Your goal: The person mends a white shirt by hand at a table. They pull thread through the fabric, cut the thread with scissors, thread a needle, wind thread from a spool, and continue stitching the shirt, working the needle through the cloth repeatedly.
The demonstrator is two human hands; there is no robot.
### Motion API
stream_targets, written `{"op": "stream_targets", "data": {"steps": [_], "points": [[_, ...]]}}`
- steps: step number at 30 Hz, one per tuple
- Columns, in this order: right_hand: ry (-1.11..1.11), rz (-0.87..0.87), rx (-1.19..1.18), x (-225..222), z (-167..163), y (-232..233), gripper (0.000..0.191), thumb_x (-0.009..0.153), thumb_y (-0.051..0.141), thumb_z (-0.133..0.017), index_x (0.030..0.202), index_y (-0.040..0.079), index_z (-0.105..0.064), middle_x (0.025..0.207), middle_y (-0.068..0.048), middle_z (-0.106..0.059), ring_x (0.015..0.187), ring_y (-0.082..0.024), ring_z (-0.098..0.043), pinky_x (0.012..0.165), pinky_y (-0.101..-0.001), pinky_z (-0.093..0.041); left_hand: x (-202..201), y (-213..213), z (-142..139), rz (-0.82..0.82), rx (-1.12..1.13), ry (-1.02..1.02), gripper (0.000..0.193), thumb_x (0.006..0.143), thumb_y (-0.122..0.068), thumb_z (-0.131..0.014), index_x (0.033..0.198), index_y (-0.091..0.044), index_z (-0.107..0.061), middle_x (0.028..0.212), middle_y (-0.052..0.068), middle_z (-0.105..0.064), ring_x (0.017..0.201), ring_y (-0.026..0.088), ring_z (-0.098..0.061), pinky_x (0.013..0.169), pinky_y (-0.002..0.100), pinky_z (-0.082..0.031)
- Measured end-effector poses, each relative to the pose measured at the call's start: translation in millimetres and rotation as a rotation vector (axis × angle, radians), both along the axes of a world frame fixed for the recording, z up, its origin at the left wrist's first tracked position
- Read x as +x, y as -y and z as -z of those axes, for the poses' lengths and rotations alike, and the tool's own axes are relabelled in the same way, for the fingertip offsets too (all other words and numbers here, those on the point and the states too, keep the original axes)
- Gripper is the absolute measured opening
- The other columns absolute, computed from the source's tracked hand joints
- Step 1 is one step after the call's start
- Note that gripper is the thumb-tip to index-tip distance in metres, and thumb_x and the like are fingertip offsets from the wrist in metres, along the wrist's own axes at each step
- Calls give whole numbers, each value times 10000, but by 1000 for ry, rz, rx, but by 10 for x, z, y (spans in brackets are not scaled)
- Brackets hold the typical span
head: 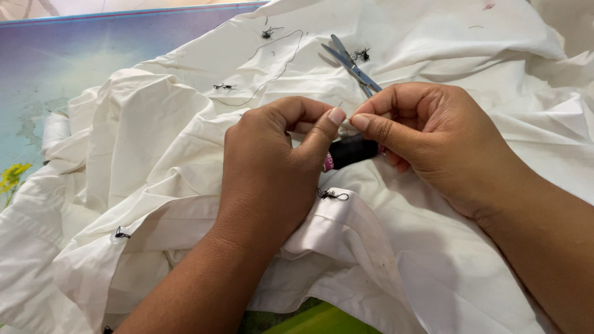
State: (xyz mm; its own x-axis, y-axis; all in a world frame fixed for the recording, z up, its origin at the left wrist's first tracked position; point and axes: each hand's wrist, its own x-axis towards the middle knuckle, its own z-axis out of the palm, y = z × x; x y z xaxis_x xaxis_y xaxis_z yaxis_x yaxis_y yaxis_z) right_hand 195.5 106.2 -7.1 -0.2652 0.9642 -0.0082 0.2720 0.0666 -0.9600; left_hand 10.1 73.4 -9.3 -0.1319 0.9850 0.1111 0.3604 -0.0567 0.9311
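Head view: left hand [272,164] and right hand [427,133], fingertips pinched together over one black cylindrical thread spool [351,150] lying crosswise on white cotton cloth [161,124]; one pair of steel scissors [352,65] points up-left.

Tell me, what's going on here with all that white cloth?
A person's two hands meet over a crumpled white shirt. The left hand and right hand pinch fingertips together, apparently on something too fine to make out. A black thread spool lies just under them. Scissors rest on the cloth beyond, beside loose black thread and small thread knots.

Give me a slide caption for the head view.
Both hands pinch together above a black thread spool on white fabric, scissors behind.
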Motion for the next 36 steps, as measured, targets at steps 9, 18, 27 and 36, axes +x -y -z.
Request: {"op": "stream_targets", "data": {"steps": [9,18,27,36], "points": [[0,-18,47,-28,30,12,140,963,114,-690,1031,-1,-734,805,-7,-707,653,-17,-561,534,-179,-412,-20,-45,54,43,-9,122,190,880,-243,-723,883,-67,-795,620,-17,-747,534,29,-660,514,222,-536],[-15,40,82,-78,4,38,121,967,83,-693,1036,-11,-725,891,-51,-753,754,-52,-665,620,-186,-510,-38,-69,81,55,-19,131,223,893,-271,-732,869,-60,-802,624,-26,-730,529,23,-617,508,218,-515],[-51,-6,149,-60,63,38,105,974,42,-683,1053,-19,-711,930,-60,-754,826,-66,-702,721,-195,-571,-62,-68,117,91,17,181,240,904,-276,-734,892,-53,-821,617,-13,-717,531,28,-595,496,225,-478],[158,-49,441,-34,123,40,84,919,78,-785,1001,69,-764,1033,26,-637,698,-10,-489,584,-169,-410,-90,-101,166,141,39,237,224,900,-276,-729,907,-69,-814,700,-22,-754,603,24,-632,550,212,-528]]}}
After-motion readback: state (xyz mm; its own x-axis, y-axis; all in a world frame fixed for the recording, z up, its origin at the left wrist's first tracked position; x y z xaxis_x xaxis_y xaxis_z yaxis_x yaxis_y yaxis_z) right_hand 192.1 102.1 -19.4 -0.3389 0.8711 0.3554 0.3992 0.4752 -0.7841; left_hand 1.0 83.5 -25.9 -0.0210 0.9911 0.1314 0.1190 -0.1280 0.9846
